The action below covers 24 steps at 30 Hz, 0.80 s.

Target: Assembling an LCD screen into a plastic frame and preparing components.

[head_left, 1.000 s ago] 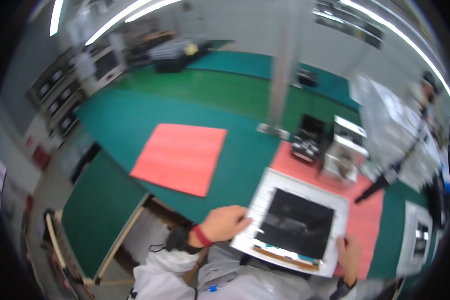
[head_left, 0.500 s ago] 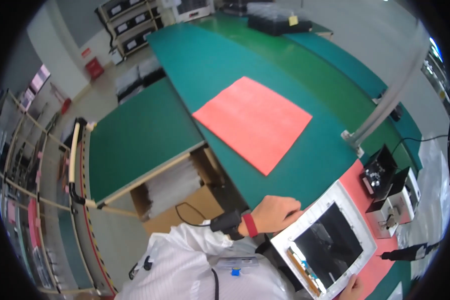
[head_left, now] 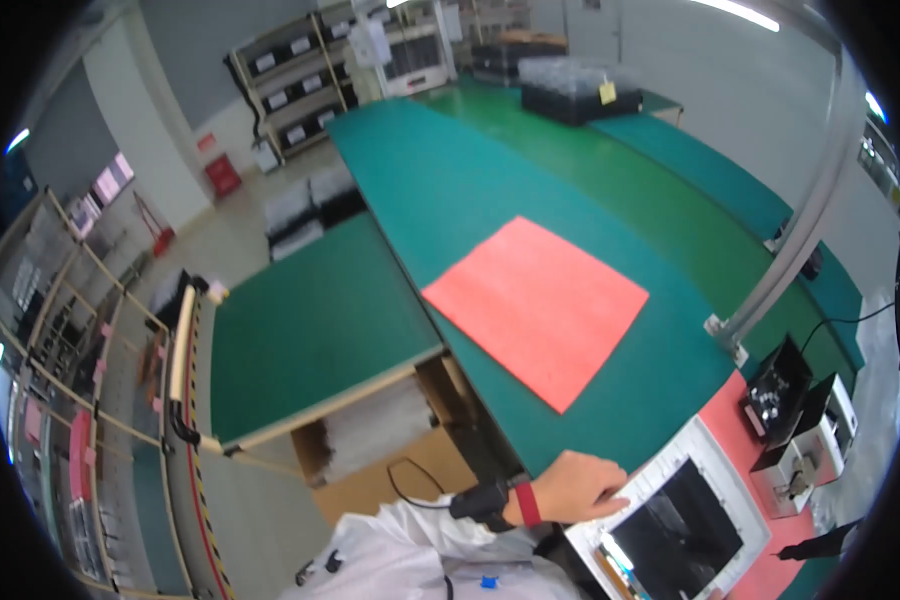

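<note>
A white-framed panel [head_left: 705,440] with a dark rectangular screen and an orange-brown strip along one side lies tilted at the lower right, its near part cut off by the picture's edge. My left hand [head_left: 575,488], with a red wristband and a black device at the wrist, has its fingers curled against the panel's upper left edge. Of my right hand only a sliver [head_left: 715,595] shows at the lower rim, beside the panel; its fingers are hidden. A coral mat [head_left: 725,408] shows along the panel's right side.
A coral sheet [head_left: 540,310] lies on the green table [head_left: 410,160]. Right of the panel stand a black open box [head_left: 773,390], a white box-like fixture [head_left: 785,475] and a dark pointed tool [head_left: 820,545]. A metal post [head_left: 795,235] rises behind. An open carton [head_left: 395,470] sits left.
The whole view has tilted up, so the table, panel and left hand sit lower in it. My right hand has mostly slipped out of the picture. The left hand stays at the panel's edge.
</note>
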### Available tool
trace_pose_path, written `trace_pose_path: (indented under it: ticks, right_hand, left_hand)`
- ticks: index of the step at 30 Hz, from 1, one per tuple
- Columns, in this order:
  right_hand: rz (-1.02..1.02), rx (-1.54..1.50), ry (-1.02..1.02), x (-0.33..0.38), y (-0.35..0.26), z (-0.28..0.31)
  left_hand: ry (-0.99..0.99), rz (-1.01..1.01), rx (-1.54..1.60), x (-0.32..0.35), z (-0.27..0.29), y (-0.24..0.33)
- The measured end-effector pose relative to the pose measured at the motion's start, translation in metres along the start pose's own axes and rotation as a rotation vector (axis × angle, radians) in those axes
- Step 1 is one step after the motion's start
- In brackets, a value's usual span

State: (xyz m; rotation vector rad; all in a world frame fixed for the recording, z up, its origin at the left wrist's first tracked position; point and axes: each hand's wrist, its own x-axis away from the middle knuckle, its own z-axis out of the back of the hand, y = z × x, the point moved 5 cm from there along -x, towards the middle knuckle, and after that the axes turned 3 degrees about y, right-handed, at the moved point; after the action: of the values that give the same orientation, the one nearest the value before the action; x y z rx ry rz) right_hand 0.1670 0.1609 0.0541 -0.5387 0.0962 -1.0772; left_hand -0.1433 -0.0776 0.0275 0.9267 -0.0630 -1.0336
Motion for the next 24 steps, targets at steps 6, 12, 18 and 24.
trace_pose_path:
  ticks: [6,12,18,24]
  right_hand:
    - [-0.088,0.206,0.011,0.003,-0.003,0.007]
    - [0.034,0.148,0.049,-0.007,0.024,-0.008]
    - [0.082,0.075,0.062,0.007,0.031,-0.010]
    - [0.119,0.017,0.290,0.030,0.028,-0.009]
  left_hand:
    - [-0.100,-0.032,-0.093,-0.005,-0.008,0.011]
    - [-0.209,0.072,-0.169,-0.009,-0.009,0.009]
    - [-0.171,0.037,-0.117,0.001,0.007,0.030]
    - [-0.203,0.063,-0.052,0.009,0.032,0.039]
